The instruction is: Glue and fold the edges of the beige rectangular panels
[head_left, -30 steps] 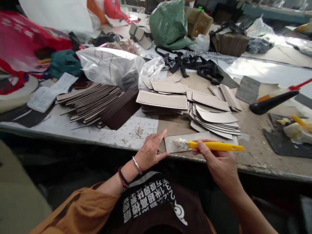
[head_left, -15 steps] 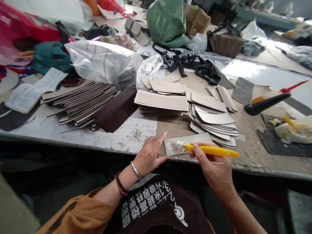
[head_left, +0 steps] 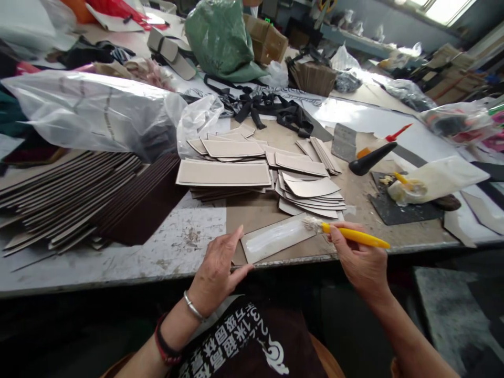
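A flat rectangular panel [head_left: 275,240] lies at the table's front edge, a glossy white coating on its upper face. My left hand [head_left: 220,268] grips its left end, the index finger at the upper corner and the thumb at the lower one; my other fingers are mostly hidden. In my right hand [head_left: 360,260] is a brush [head_left: 354,234] with a yellow handle. Its white-coated bristles touch the panel's right end. Just behind are stacks of similar pale panels, one pile [head_left: 224,173] at the middle and another [head_left: 311,189] to its right.
Dark-edged strips [head_left: 66,199] lie fanned out at the left, beside clear plastic bags [head_left: 106,110]. Black straps [head_left: 275,110] are tangled farther back. To the right are a black tapered tool [head_left: 372,159] and an open glue bag [head_left: 425,184] on a dark mat.
The brush has moved from the panel's left part to its right end, and the white coating now spreads along the panel. My view has shifted toward the right.
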The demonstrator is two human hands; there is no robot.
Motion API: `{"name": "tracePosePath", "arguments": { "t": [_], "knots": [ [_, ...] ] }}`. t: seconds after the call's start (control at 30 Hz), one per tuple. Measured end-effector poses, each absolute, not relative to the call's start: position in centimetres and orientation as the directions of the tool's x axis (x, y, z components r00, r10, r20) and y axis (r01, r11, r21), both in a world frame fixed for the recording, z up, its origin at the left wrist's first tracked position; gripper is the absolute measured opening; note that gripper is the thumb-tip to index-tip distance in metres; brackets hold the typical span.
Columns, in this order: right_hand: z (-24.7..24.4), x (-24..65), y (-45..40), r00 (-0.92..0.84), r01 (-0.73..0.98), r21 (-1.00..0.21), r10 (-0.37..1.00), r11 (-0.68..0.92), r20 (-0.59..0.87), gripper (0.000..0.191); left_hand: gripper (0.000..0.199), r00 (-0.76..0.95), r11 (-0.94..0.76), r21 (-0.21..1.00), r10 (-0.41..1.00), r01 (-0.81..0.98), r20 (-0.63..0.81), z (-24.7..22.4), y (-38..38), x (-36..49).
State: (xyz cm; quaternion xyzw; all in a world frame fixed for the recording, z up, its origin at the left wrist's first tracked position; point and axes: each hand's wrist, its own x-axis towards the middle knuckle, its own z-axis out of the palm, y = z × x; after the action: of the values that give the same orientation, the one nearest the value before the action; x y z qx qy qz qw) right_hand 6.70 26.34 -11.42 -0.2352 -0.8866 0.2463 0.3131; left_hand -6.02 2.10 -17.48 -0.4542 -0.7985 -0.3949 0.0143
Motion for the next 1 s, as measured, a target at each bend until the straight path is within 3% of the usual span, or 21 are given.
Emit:
{"name": "tracePosePath", "arguments": {
  "t": [0.17, 0.33, 0.6, 0.77, 0.87, 1.0],
  "knots": [
    [-11.0, 6.7, 24.8, -0.745, 0.122, -0.438, 0.373, 0.891, 0.553, 0.008, 0.073, -0.577, 0.271, 0.595, 0.706, 0.757, 0.411, -17.6, 2.1, -6.1],
    [-10.7, 7.4, 21.7, -0.858, -0.077, -0.488, 0.191, 0.869, 0.476, 0.026, 0.071, -0.566, 0.272, 0.578, 0.709, 0.77, 0.421, -17.6, 2.1, -6.1],
    [-11.1, 7.7, 22.2, -0.871, -0.026, -0.372, 0.162, 0.928, 0.464, 0.023, 0.073, -0.563, 0.263, 0.575, 0.702, 0.775, 0.436, -17.5, 2.2, -6.1],
    [-11.2, 7.2, 17.6, -0.891, -0.171, -0.537, 0.103, 0.826, 0.442, 0.029, 0.073, -0.566, 0.268, 0.577, 0.703, 0.771, 0.43, -17.6, 2.1, -6.0],
    [-10.8, 6.8, 15.9, -0.892, -0.186, -0.676, 0.166, 0.713, 0.421, 0.029, 0.071, -0.567, 0.265, 0.581, 0.703, 0.769, 0.43, -17.6, 2.1, -6.0],
    [-10.4, 6.1, 16.1, -0.847, -0.116, -0.736, 0.321, 0.667, 0.424, 0.022, 0.076, -0.572, 0.272, 0.587, 0.707, 0.763, 0.416, -17.5, 2.0, -6.0]
  ]
}}
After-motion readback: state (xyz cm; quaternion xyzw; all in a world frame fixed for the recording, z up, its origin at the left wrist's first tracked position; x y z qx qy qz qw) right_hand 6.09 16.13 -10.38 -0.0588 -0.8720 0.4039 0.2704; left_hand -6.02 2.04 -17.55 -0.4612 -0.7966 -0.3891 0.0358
